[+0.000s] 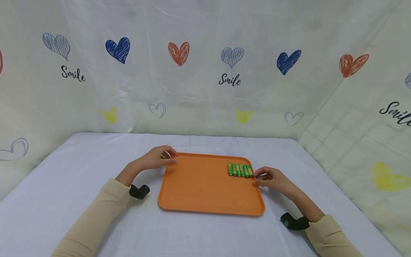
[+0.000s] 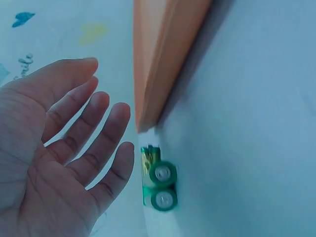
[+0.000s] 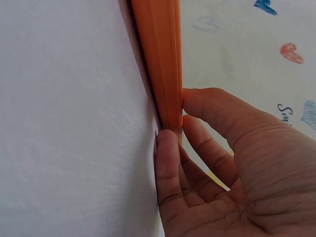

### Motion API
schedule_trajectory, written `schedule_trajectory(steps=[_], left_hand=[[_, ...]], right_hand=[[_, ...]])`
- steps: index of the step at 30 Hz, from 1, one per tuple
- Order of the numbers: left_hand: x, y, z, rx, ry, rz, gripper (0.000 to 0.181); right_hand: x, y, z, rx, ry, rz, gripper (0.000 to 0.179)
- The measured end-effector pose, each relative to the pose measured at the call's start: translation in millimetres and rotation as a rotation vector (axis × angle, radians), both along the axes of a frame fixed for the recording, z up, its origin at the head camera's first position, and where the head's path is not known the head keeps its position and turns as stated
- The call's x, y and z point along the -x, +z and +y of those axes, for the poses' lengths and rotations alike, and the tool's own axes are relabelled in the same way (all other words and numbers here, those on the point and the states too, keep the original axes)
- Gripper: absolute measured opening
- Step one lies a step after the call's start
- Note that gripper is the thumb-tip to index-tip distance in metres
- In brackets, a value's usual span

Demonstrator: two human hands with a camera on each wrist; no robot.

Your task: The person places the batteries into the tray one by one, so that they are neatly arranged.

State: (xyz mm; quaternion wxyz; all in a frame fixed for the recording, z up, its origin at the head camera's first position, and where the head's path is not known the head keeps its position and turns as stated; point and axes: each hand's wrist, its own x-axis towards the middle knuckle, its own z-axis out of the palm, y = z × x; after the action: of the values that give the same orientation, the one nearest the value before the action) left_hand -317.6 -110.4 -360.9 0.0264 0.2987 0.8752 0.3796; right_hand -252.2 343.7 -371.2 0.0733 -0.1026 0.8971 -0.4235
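An orange tray (image 1: 208,194) lies flat on the table. Several green batteries (image 1: 239,170) stand side by side in a row near its right edge. My left hand (image 1: 157,157) hovers by the far left corner, its fingers loosely bent and holding nothing; the left wrist view shows this hand (image 2: 74,143) apart from the tray (image 2: 168,54). A few more green and gold batteries (image 2: 163,187) sit outside the tray, partly hidden behind that hand in the head view. At the right rim, my right hand (image 3: 217,158) pinches the tray edge (image 3: 163,64) between thumb and fingers.
White cloth (image 1: 179,235) covers the table. A pale backdrop (image 1: 205,21) printed with hearts and words rises behind it and on the sides. Dark wrist cameras sit on the left wrist (image 1: 139,192) and the right wrist (image 1: 294,222).
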Motion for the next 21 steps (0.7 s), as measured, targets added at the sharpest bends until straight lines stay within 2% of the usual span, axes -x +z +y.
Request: schedule_trajectory(steps=[4, 12, 21], left_hand=[[-1.1, -1.9, -11.3, 0.004, 0.031, -0.037, 0.026], [-1.9, -7.5, -30.9, 0.022, 0.076, 0.009, 0.026], [-3.3, -12.3, -46.5, 0.015, 0.147, -0.015, 0.029]], right_hand=[[-1.0, 0.7, -0.8, -0.005, -0.003, -0.001, 0.039], [-3.4, 3.3, -2.0, -0.008, -0.004, -0.011, 0.040], [-2.6, 1.9, -2.2, 0.013, 0.003, -0.014, 0.039]])
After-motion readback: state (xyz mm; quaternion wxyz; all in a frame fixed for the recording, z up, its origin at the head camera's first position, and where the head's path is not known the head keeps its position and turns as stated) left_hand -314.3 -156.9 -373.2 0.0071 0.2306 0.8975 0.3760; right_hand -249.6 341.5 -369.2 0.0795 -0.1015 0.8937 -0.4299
